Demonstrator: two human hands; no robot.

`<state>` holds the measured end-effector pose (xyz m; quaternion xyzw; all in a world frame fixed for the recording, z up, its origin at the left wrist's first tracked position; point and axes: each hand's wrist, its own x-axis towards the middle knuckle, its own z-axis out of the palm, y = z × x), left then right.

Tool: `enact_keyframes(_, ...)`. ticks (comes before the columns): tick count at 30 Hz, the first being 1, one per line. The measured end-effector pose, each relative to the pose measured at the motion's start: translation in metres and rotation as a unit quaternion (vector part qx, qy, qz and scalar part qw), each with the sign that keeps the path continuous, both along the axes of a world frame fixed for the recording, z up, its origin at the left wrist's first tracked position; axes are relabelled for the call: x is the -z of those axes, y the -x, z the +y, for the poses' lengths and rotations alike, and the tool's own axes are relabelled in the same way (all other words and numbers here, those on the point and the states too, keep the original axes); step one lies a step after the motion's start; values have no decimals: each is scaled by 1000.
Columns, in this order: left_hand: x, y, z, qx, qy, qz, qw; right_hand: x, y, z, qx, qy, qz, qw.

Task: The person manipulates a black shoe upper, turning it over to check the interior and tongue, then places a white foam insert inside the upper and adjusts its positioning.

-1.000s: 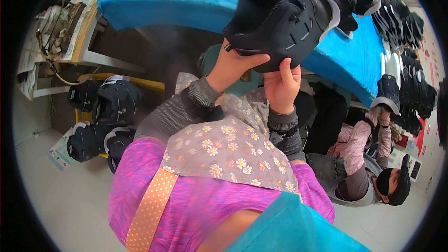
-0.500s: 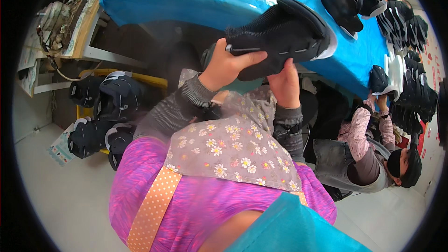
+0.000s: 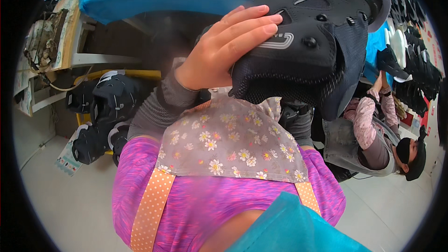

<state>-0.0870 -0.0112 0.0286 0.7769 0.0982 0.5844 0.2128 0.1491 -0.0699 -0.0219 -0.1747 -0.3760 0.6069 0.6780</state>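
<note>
Right now, through the head view that I watch from afar, a large black shoe [image 3: 322, 63] fills the upper middle, raised above the lap and in front of the blue-covered worktop [image 3: 158, 0], with its grey sole edge [image 3: 383, 2] turned toward the upper right. I can't tell whether any part of it touches that blue cover. My left hand [image 3: 224, 44] lies against the shoe's side, fingers nearly straight and close together, their tips resting near a pale looped mark. The thumb is hidden from me, so I can't say how firmly that grip closes. My right hand is out of sight behind the shoe; I see only its dark striped sleeve [image 3: 304, 126], and I can't tell what that grip has hold of. Below the shoe spreads a grey flowered apron [image 3: 219, 144] with orange dotted straps [image 3: 151, 205]. Off to my left, more black shoes [image 3: 114, 98] sit by a yellow frame [image 3: 144, 73], well apart from the hands. At my far right a co-worker [image 3: 373, 151] in pink sleeves reaches up to another dark shoe [image 3: 391, 64], beside white pieces [image 3: 398, 49] and rows of black ones.
</note>
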Motion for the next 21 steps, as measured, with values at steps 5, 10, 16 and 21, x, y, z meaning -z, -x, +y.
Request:
enact_keyframes(5, -1, 4, -3, -55, -37, 31, 997, 3, 8, -5, -61, -39, 25, 997)
enact_keyframes(10, 3, 3, -2, -65, -26, 23, 997, 6, 15, -6, -117, -70, 43, 990)
enact_keyframes(16, 8, 2, 2, -24, 4, 6, 1000, 5, 19, -4, -155, -91, 55, 982)
enact_keyframes(21, 30, -16, -14, 135, 241, -90, 957, 3, 24, -3, -139, -77, 33, 987)
